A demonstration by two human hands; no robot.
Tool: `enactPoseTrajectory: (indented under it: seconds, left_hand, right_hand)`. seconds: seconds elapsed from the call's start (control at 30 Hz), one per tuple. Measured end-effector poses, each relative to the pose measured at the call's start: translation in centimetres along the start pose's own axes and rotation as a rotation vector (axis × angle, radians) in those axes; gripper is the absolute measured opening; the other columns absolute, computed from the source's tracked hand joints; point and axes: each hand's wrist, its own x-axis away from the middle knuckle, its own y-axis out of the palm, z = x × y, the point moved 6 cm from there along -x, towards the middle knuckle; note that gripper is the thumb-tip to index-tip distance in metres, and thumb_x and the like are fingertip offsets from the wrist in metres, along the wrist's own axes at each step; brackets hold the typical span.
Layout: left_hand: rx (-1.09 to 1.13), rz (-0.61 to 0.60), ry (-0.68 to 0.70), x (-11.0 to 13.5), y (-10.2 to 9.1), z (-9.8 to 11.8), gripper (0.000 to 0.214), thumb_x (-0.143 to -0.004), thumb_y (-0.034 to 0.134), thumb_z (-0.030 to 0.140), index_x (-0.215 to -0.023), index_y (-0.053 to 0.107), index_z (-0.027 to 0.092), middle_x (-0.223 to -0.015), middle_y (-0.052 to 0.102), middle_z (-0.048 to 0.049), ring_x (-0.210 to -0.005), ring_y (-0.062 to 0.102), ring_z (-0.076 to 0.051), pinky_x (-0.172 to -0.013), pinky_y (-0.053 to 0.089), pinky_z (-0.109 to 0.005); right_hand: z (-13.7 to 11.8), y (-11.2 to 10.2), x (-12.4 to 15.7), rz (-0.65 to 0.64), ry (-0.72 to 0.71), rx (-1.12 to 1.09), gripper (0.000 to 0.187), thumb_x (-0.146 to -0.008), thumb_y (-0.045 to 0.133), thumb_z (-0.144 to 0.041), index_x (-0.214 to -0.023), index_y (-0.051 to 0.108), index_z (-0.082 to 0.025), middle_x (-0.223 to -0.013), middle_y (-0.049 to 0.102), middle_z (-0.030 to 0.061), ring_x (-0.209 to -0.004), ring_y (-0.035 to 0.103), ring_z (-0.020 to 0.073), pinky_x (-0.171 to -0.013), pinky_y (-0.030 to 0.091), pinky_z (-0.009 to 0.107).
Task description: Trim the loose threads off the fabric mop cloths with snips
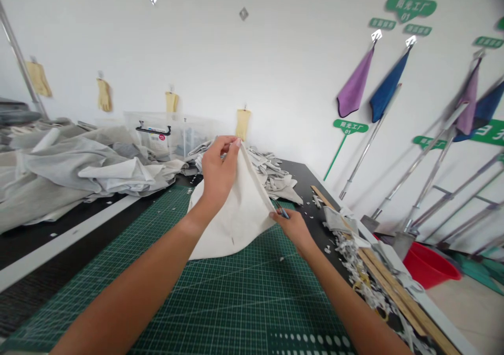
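Observation:
A piece of white cloth (pixel 226 223) is raised off the green cutting mat (pixel 236 302), its lower part resting on the mat. My left hand (pixel 220 168) is closed, pinching the top corner between thumb and fingers. Lower and to the right, my right hand (pixel 293 229) is closed at the cloth's right edge. A small tool with a blue-grey body and dark tip (pixel 282 211) sticks out of it; its kind is too small to make out. The edge between my hands is held fairly straight, and a short dark mark shows low on the cloth.
Grey-white fabric (pixel 90 160) is heaped at left, with cut pieces (pixel 275 171) behind the cloth. A clear plastic box (pixel 153 134) stands at the back. Wooden strips (pixel 389 276) and scraps (pixel 354 265) lie along the right edge. A red basin (pixel 427 265) is beyond it.

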Motion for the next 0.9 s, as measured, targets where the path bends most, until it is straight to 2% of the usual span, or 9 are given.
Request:
enactPoseTrajectory:
  seconds: [0.17,0.3,0.4,0.5,0.6,0.7,0.8,0.83,0.9]
  left_hand:
    - [-0.046,0.068,0.167,-2.3,-3.4,6.0,0.011,-0.094,0.061,0.032,-0.097,0.068,0.024,-0.096,0.072,-0.0001,-0.087,0.065,-0.013,-0.081,0.052,-0.025]
    - [-0.139,0.147,0.289,-3.3,-7.0,10.5,0.014,-0.096,0.059,0.036,-0.100,0.068,0.025,-0.098,0.071,0.0013,-0.087,0.066,-0.014,-0.081,0.055,-0.031]
    - [-0.223,0.098,0.283,-3.7,-9.5,12.9,0.026,-0.098,0.051,0.048,-0.112,0.065,0.030,-0.111,0.068,0.0052,-0.109,0.065,-0.022,-0.087,0.056,-0.042]
    - [-0.273,0.014,0.184,-4.1,-11.1,13.4,0.031,-0.097,0.049,0.055,-0.119,0.062,0.036,-0.118,0.065,0.0070,-0.118,0.061,-0.028,-0.091,0.054,-0.050]
    - [-0.287,-0.028,0.109,-5.1,-11.5,11.7,0.030,-0.089,0.060,0.056,-0.111,0.068,0.037,-0.097,0.069,0.0020,-0.096,0.068,-0.028,-0.081,0.057,-0.050]
    - [-0.372,-0.128,0.068,-6.5,-10.1,7.1,0.030,-0.090,0.061,0.050,-0.104,0.073,0.025,-0.072,0.063,0.0007,-0.076,0.066,-0.023,-0.079,0.055,-0.049]
    - [-0.593,-0.299,-0.005,-6.7,-7.7,0.2,0.025,-0.090,0.061,0.037,-0.096,0.073,0.015,-0.069,0.064,-0.0009,-0.076,0.065,-0.021,-0.087,0.050,-0.050]
    - [-0.667,-0.372,-0.055,-6.2,-6.8,-2.3,0.022,-0.090,0.060,0.032,-0.097,0.071,0.014,-0.075,0.066,-0.0030,-0.081,0.066,-0.023,-0.090,0.049,-0.050]
    - [-0.858,-0.438,-0.194,-4.5,-5.5,-7.0,0.014,-0.086,0.062,0.024,-0.095,0.069,0.015,-0.079,0.068,-0.0086,-0.090,0.067,-0.031,-0.092,0.046,-0.055]
  right_hand:
    - [-4.7,-5.1,0.0,0.166,-0.066,-0.074,0.037,-0.079,0.068,-0.049,-0.090,0.069,-0.015,-0.062,0.051,-0.0023,-0.054,0.040,0.0111,-0.050,0.029,0.023]
    - [-9.4,-8.4,1.9,0.166,-0.091,-0.387,0.043,-0.078,0.076,-0.049,-0.101,0.063,-0.015,-0.054,0.032,-0.0092,-0.044,0.024,0.0066,-0.042,0.016,0.023]
    - [-12.9,-11.0,4.0,0.127,-0.187,-0.542,0.031,-0.079,0.079,-0.041,-0.087,0.057,-0.021,-0.057,0.023,-0.0098,-0.044,0.016,0.0054,-0.040,0.011,0.024]
    - [-15.0,-13.2,5.9,0.075,-0.229,-0.568,0.034,-0.086,0.074,-0.036,-0.073,0.046,-0.024,-0.060,0.014,-0.0088,-0.045,0.010,0.0065,-0.039,0.007,0.027]
    - [-15.2,-14.4,6.4,0.049,-0.207,-0.590,0.045,-0.090,0.070,-0.037,-0.066,0.035,-0.024,-0.060,0.011,-0.0087,-0.045,0.008,0.0071,-0.039,0.006,0.029]
    - [-13.5,-13.4,5.1,-0.020,-0.115,-0.594,0.055,-0.089,0.070,-0.041,-0.062,0.026,-0.024,-0.055,0.013,-0.0095,-0.044,0.011,0.0060,-0.039,0.008,0.027]
    - [-9.6,-10.1,2.5,-0.108,0.015,-0.552,0.060,-0.085,0.071,-0.048,-0.059,0.024,-0.024,-0.049,0.017,-0.0102,-0.041,0.015,0.0044,-0.039,0.008,0.025]
    - [-8.0,-8.6,1.6,-0.131,0.059,-0.533,0.059,-0.084,0.072,-0.050,-0.059,0.025,-0.024,-0.048,0.019,-0.0103,-0.041,0.017,0.0042,-0.039,0.008,0.024]
    - [-4.3,-5.4,-0.1,-0.177,0.146,-0.506,0.059,-0.081,0.073,-0.053,-0.058,0.026,-0.024,-0.045,0.020,-0.0108,-0.039,0.017,0.0037,-0.038,0.008,0.023]
